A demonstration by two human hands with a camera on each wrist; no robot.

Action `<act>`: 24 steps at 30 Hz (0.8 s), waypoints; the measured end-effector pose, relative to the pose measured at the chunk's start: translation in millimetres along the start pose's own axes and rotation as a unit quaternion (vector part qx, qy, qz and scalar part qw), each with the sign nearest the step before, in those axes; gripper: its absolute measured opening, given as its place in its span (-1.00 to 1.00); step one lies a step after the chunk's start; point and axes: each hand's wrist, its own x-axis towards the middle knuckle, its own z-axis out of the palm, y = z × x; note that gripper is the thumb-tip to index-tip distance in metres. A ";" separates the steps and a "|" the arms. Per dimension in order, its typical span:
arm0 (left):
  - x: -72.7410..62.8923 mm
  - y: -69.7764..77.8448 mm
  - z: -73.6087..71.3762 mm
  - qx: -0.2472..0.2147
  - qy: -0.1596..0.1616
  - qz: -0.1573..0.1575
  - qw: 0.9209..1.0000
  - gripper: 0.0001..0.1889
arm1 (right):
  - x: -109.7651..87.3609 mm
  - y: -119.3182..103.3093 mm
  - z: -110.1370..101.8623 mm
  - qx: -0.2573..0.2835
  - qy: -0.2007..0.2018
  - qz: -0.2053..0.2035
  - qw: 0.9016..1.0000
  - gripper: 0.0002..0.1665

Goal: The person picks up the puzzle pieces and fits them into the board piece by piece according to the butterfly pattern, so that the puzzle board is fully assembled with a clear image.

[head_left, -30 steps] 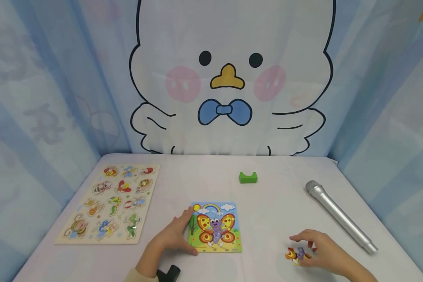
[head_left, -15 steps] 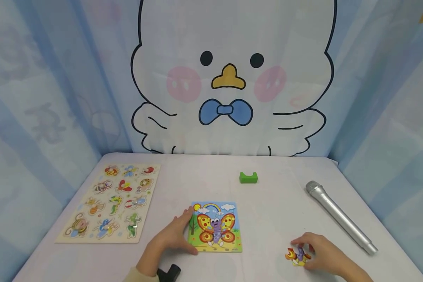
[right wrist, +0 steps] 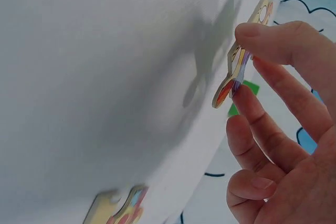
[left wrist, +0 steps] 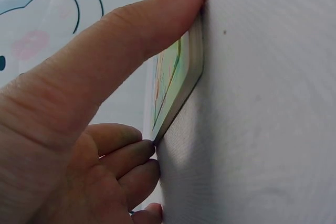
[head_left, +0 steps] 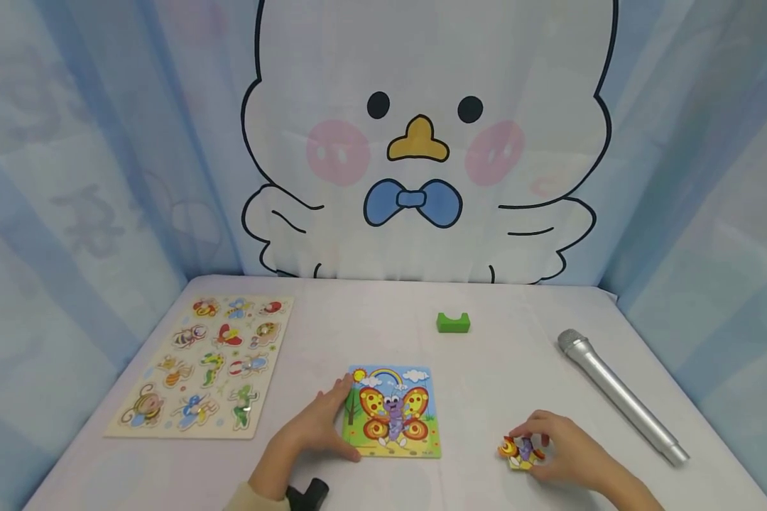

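A square butterfly jigsaw puzzle (head_left: 393, 411) lies flat at the near middle of the table. My left hand (head_left: 319, 426) holds its left side, thumb at the near corner and fingers along the far part of that edge; the left wrist view shows the thumb (left wrist: 147, 22) over the board's side. Farther right, my right hand (head_left: 569, 448) pinches a small jigsaw piece (head_left: 520, 454) with yellow, orange and purple print. In the right wrist view this piece casts a shadow on the cloth, and another jigsaw piece (right wrist: 128, 211) lies low in the picture, hidden in the head view.
A wooden insect peg puzzle board (head_left: 207, 365) lies at the left. Toward the back stands a green block (head_left: 453, 323) with a scooped top. A silver microphone (head_left: 623, 397) lies slanted at the right. Something black (head_left: 309, 495) shows beside my left forearm.
My right hand has taken the jigsaw piece between thumb and fingers and moved it left, slightly away from me. My left hand stays on the puzzle.
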 end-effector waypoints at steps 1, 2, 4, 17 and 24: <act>-0.2 0.0 0.0 0.000 0.000 -0.001 1.000 0.27 | 2.2 -2.4 0.7 0.000 0.000 0.001 1.000 -0.52; -0.3 0.1 -0.1 -0.002 -0.001 -0.003 1.000 0.27 | 4.3 -4.6 1.4 0.000 -0.001 -0.001 1.000 -0.52; -0.5 0.1 0.0 -0.003 -0.001 -0.006 1.000 0.27 | 8.5 -9.2 3.1 0.000 -0.003 -0.003 1.000 -0.53; -1.1 -3.3 0.1 -0.001 -0.005 0.000 1.000 0.28 | 34.8 -38.6 13.6 0.017 -0.020 -0.018 1.000 -0.54; 0.0 -0.9 -0.6 -0.002 -0.002 0.002 1.000 0.27 | 54.1 -51.8 20.0 0.001 -0.035 -0.028 0.999 -0.56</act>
